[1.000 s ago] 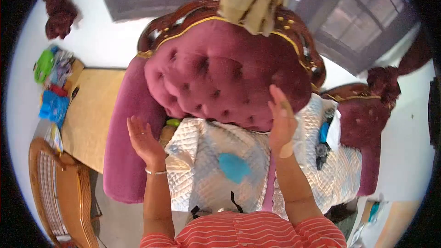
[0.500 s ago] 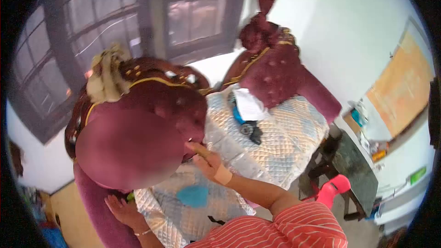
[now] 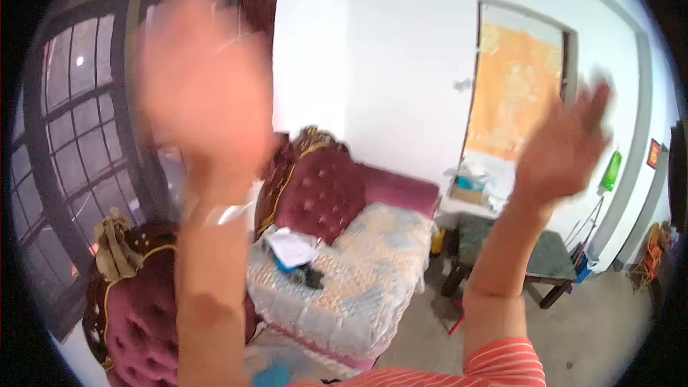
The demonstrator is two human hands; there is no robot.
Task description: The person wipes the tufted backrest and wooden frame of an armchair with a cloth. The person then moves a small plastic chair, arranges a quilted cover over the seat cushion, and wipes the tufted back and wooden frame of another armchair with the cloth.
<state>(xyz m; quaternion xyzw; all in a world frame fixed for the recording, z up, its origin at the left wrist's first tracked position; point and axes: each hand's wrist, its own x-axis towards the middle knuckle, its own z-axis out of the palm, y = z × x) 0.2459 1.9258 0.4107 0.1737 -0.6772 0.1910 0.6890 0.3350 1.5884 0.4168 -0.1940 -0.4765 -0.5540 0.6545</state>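
Both my hands are raised high in front of me, clear of the sofa. My left hand (image 3: 208, 93) is large and smeared by motion before the dark window frame, with a pale band (image 3: 231, 213) at its wrist. Its fingers are too blurred to read. My right hand (image 3: 562, 143) is up on the right, in front of the wall, with fingers stretched upward and somewhat blurred. I see nothing held in it. Between my arms, farther off, the maroon tufted sofa (image 3: 322, 190) has a quilted cover (image 3: 373, 265) on its seat.
White paper (image 3: 292, 247) lies over a blue and black item (image 3: 304, 276) on the seat. A beige cloth (image 3: 117, 247) hangs over the left backrest (image 3: 140, 322). A dark table (image 3: 476, 236) stands by the wall, below an orange panel (image 3: 509, 89).
My view has swung up and to the right. Both hands have risen from low over the sofa to high in front of me. More wall and floor show on the right.
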